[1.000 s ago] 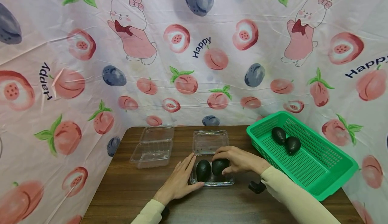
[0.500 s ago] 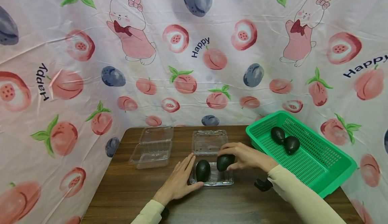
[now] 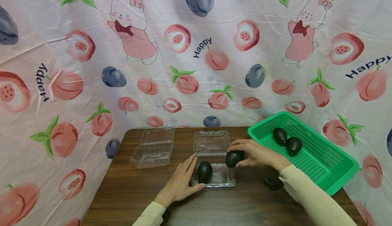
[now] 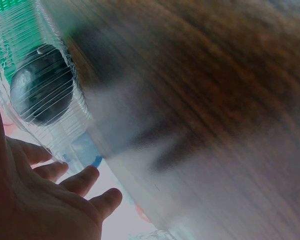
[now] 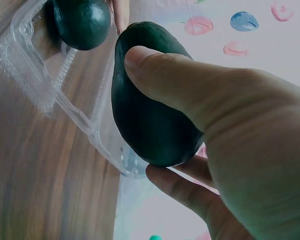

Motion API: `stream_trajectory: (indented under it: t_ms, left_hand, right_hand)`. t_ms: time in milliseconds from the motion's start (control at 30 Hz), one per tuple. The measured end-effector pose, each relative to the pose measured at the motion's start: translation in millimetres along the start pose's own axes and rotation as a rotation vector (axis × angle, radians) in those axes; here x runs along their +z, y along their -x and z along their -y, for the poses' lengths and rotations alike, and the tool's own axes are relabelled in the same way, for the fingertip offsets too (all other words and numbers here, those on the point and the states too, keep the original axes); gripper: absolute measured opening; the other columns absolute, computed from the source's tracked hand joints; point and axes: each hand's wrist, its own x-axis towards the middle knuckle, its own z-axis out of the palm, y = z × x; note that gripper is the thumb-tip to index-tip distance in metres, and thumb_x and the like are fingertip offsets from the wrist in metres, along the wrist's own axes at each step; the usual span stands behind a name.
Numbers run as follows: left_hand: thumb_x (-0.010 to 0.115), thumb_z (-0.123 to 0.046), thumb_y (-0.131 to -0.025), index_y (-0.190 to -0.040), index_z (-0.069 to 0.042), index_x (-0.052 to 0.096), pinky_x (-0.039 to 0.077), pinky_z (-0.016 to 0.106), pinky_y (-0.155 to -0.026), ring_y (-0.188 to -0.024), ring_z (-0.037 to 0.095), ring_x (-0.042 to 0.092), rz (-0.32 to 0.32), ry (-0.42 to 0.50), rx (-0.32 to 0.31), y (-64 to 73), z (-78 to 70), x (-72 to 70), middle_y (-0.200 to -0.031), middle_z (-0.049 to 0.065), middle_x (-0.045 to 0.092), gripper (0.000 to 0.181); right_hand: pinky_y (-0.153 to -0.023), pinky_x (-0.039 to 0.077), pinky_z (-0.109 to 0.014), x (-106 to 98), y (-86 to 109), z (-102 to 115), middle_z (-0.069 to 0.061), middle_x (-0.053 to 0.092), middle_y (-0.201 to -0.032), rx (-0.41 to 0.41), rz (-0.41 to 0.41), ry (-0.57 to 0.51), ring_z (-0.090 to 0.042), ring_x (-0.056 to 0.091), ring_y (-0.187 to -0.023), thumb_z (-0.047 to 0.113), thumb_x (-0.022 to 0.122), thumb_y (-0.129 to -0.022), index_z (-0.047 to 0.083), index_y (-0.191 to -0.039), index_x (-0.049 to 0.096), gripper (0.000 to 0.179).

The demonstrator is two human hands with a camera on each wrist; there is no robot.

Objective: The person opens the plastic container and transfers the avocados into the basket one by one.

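Note:
My right hand [image 3: 255, 154] grips a dark green avocado [image 3: 235, 158] between thumb and fingers, over the right end of an open clear plastic clamshell box [image 3: 225, 175]. In the right wrist view the thumb lies across the held avocado [image 5: 150, 110]. A second avocado [image 3: 205, 172] sits in the left half of the box. My left hand [image 3: 180, 182] rests against the box's left side, its fingers straight and thumb at the front edge. Through the ribbed clear wall [image 4: 80, 107] in the left wrist view, a dark avocado [image 4: 42, 85] shows.
A green perforated basket [image 3: 324, 185] stands at the right with two avocados [image 3: 287, 141] in it. Another open clear clamshell box [image 3: 154, 151] is at the back left of the wooden table [image 3: 128, 192]. A fruit-printed cloth [image 3: 147, 114] hangs behind.
My right hand has lifted its avocado from the box and moved right with it. The left hand stays at the box's left side.

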Motion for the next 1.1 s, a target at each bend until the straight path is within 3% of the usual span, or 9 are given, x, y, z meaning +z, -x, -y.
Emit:
stream_trajectory:
  t_ms: [267,667,933,1100]
  left_hand:
    - [0.063,-0.079,-0.102,-0.183,-0.011,0.017,0.027,0.074,-0.138,-0.176,0.038,0.029,0.007,0.009,0.001,-0.8,0.2,0.0,-0.192,0.011,0.017,0.115]
    - [0.063,-0.080,-0.102,-0.182,-0.010,0.018,0.026,0.076,-0.137,-0.173,0.048,0.029,0.001,-0.008,0.005,-3.3,0.8,0.0,-0.191,0.013,0.018,0.116]
    - [0.064,-0.079,-0.101,-0.182,-0.010,0.019,0.021,0.075,-0.139,-0.175,0.048,0.025,-0.001,-0.019,0.003,-1.6,-0.1,-0.2,-0.191,0.013,0.019,0.116]
    - [0.064,-0.079,-0.101,-0.182,-0.010,0.020,0.021,0.075,-0.140,-0.175,0.048,0.023,-0.002,-0.026,0.001,-1.5,0.4,0.7,-0.191,0.013,0.020,0.115]
  right_hand:
    - [-0.097,0.066,-0.043,-15,13.2,-3,-0.010,0.075,-0.139,0.075,-0.007,-0.014,-0.026,0.075,-0.119,0.016,0.099,-0.088,0.013,-0.136,0.079,0.052]
    - [-0.104,0.065,-0.054,-30,38.0,-11,-0.005,0.075,-0.141,0.162,-0.031,0.006,-0.032,0.073,-0.130,0.024,0.097,-0.092,0.017,-0.139,0.078,0.051]
    - [-0.097,0.068,-0.047,-37,55.7,-15,-0.011,0.077,-0.140,0.204,-0.085,0.028,-0.031,0.076,-0.124,0.021,0.099,-0.088,0.015,-0.137,0.079,0.053]
    - [-0.097,0.069,-0.048,-41,67.4,-20,-0.011,0.078,-0.139,0.223,-0.115,0.059,-0.033,0.076,-0.123,0.021,0.100,-0.086,0.015,-0.136,0.080,0.054]
